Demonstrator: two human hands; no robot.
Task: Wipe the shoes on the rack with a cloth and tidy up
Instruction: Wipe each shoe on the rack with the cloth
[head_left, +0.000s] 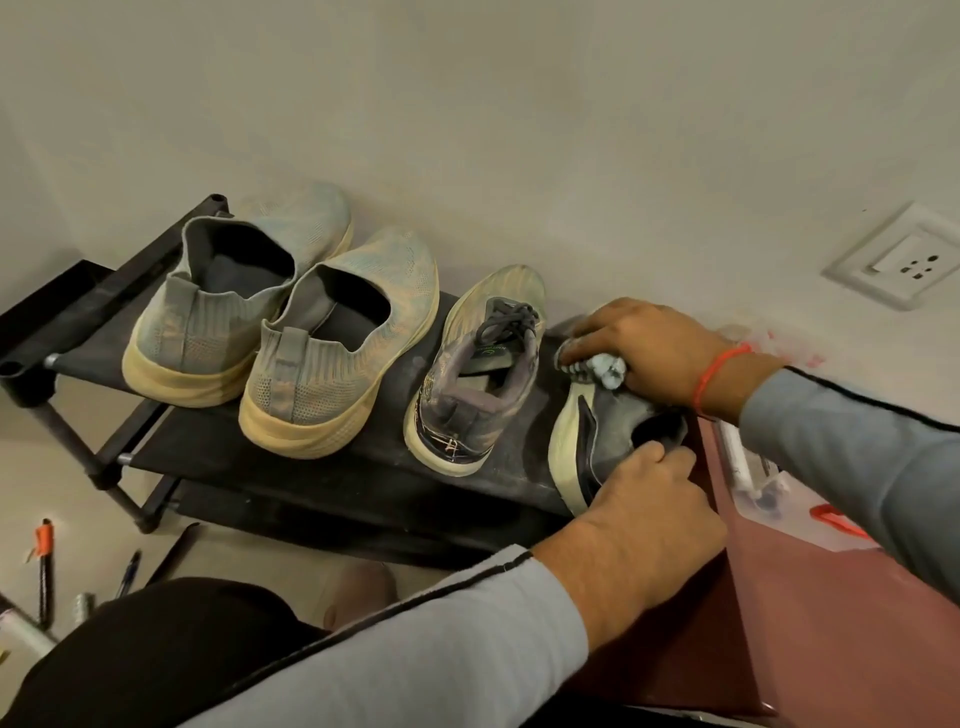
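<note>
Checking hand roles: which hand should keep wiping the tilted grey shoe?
Right hand: it already holds the pale crumpled cloth against the tilted grey lace-up shoe, while the left hand grips its heel.

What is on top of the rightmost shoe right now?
The right hand presses a crumpled cloth onto the rightmost shoe; the left hand grips its heel. The toe is hidden beneath them.
</note>
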